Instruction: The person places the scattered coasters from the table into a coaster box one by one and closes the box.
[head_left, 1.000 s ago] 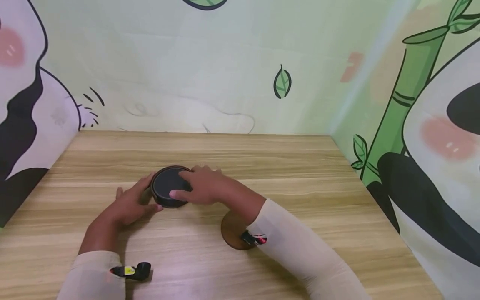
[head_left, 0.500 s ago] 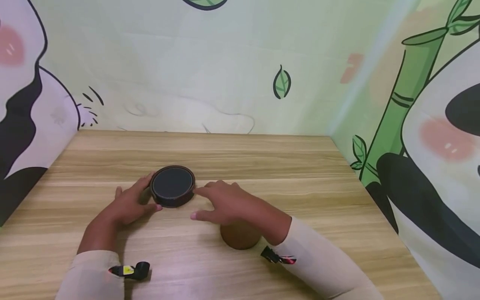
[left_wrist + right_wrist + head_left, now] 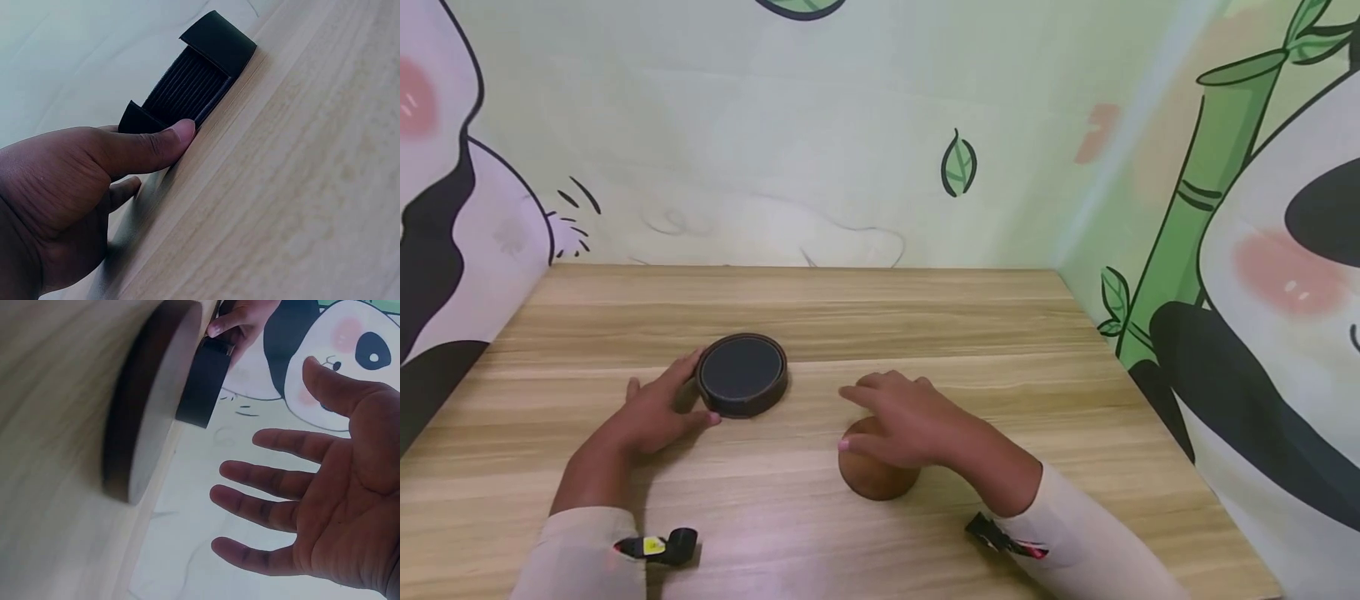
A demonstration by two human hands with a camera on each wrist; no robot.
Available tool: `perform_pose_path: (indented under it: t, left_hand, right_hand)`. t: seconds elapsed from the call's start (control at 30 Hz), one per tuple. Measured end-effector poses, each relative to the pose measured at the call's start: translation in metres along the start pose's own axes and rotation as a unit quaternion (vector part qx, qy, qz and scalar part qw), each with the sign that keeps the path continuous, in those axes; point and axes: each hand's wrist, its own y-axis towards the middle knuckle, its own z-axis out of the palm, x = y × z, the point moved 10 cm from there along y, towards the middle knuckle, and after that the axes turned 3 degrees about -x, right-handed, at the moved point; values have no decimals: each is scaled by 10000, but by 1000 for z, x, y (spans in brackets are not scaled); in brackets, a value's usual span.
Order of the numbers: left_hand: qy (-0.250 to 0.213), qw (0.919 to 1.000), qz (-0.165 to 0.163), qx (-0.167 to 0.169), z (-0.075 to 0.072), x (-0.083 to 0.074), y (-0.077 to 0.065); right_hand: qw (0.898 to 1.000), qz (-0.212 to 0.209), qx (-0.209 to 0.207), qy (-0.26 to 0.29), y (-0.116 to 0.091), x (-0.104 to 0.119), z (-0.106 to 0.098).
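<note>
A round black coaster holder sits on the wooden table, left of centre. In the left wrist view, thin stacked layers show through a cut-out in its side wall. My left hand holds it by the near left side, thumb low at the cut-out and fingers round the far side. Nearer to me lies a flat brown coaster, seen edge-on with a dark rim in the right wrist view. Over it hovers my right hand, fingers spread and palm bare, covering its far right part in the head view.
The wood-grain table meets a pale green printed backdrop at its far edge. Panda and bamboo prints stand along the sides. Small black cameras are strapped at both sleeves.
My right hand has left the top of the black coaster holder and moved right and nearer, over the brown coaster. My left hand stays at the holder, which has not moved.
</note>
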Motion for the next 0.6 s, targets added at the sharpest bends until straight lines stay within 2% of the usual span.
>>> perform_pose_path:
  t: [0.17, 0.37, 0.6]
  left_hand:
    - [-34, 10000, -35, 6, -1, 1, 1]
    - [-65, 9999, -85, 44, -1, 2, 0]
    - [-34, 10000, -61, 48, 1, 1, 0]
  right_hand:
    - [9999, 80, 23, -129, -8, -14, 5]
    - [9998, 198, 60, -21, -14, -27, 12]
    - [9988, 131, 408, 247, -19, -33, 27]
